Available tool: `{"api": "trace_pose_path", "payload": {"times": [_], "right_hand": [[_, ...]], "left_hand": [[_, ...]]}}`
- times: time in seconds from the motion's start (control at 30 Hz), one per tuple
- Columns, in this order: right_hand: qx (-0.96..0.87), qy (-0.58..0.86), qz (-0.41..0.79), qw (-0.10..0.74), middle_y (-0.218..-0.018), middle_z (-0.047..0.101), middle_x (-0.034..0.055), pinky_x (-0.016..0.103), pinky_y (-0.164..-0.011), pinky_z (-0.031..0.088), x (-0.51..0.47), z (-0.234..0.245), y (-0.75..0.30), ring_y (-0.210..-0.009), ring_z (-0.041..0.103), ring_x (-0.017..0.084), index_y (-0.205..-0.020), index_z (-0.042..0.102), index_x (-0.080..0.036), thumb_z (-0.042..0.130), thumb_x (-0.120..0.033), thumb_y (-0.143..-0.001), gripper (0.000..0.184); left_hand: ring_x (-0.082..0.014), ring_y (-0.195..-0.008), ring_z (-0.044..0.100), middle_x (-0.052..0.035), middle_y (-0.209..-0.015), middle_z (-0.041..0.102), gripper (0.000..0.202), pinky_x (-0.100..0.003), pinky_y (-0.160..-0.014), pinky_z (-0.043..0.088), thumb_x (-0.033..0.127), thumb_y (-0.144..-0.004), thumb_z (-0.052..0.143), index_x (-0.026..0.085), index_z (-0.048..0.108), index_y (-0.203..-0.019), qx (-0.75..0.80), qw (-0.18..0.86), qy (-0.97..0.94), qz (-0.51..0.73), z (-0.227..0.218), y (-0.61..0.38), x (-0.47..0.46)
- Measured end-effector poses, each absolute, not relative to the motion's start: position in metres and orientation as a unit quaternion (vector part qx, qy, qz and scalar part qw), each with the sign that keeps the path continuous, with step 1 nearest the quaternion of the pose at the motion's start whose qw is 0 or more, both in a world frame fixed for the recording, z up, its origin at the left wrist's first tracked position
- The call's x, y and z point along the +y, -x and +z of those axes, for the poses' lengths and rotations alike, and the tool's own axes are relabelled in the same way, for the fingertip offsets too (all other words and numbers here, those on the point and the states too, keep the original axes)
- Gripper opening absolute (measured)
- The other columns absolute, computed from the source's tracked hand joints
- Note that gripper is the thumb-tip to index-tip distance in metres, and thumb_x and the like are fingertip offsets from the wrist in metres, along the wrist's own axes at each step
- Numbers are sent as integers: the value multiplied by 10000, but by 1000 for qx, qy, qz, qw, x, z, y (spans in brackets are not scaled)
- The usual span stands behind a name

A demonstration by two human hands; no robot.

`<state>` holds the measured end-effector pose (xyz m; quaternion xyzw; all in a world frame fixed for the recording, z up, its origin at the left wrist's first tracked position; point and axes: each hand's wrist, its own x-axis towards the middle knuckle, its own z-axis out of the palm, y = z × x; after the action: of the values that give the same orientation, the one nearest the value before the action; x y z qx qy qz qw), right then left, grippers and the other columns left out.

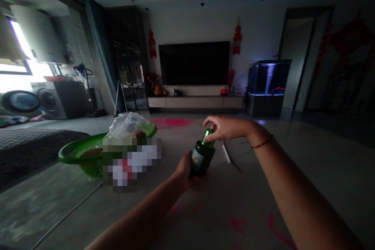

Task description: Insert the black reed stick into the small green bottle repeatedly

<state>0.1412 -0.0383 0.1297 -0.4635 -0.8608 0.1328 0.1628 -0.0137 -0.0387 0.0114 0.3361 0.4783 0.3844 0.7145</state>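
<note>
A dark green bottle [206,157] with a pale picture label is tilted slightly over the table. Wrapped round its lower body from the left is my left hand [185,167], closed on it. The bottle's shiny green cap [208,136] is pinched from above by the fingers of my right hand [224,127]. Whether the cap is loose from the neck I cannot tell. A thin white stick-like thing [226,154] with a dark cord-like end lies on the table just right of the bottle.
At the left stands a green plastic basket [66,159] with a clear plastic bag [126,124] on it. A blurred-out object with a white cable [70,211] lies before it. Pink marks streak the table [234,203]. Beyond are a television [195,63] and a lit aquarium [268,79].
</note>
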Motion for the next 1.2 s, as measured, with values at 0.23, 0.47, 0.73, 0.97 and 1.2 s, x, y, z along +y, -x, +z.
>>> {"api": "trace_pose_path", "payload": {"times": [0.23, 0.47, 0.73, 0.97, 1.2], "right_hand": [[-851, 467, 183, 154, -972, 571, 98, 216, -570, 432, -40, 132, -144, -694, 553, 133, -1135, 428, -132, 577, -484, -665, 606], [-836, 502, 167, 145, -772, 586, 72, 193, -432, 363, -37, 132, -142, -518, 479, 88, -924, 530, -122, 481, -501, -739, 424], [-876, 419, 153, 185, -933, 586, 83, 214, -623, 446, -38, 137, -151, -759, 555, 132, -996, 513, -118, 628, -279, -654, 395], [-889, 374, 187, 188, -999, 581, 83, 218, -668, 457, -36, 138, -156, -821, 565, 134, -967, 536, -126, 635, -202, -642, 348], [-831, 479, 226, 168, -885, 612, 110, 227, -514, 449, -36, 133, -151, -608, 573, 127, -1081, 492, -109, 531, -487, -718, 525]], "left_hand": [[-136, -380, 517, -47, -612, 578, 361, -169, -301, 186, 412, -819, 259, 145, 488, -900, 492, 710, -331, 381, 13, 14, -38], [-129, -384, 520, -40, -604, 582, 381, -166, -296, 202, 434, -830, 267, 142, 493, -926, 474, 719, -339, 378, 10, 16, -34], [-132, -370, 527, -37, -597, 577, 360, -160, -271, 204, 406, -834, 248, 145, 494, -871, 498, 709, -329, 375, 15, 14, -36], [-132, -378, 532, -34, -598, 572, 335, -152, -276, 211, 404, -829, 273, 150, 491, -838, 501, 706, -328, 378, 17, 14, -37], [-131, -381, 528, -35, -591, 565, 362, -153, -283, 201, 426, -830, 254, 149, 485, -857, 502, 700, -338, 379, 12, 13, -37]]}}
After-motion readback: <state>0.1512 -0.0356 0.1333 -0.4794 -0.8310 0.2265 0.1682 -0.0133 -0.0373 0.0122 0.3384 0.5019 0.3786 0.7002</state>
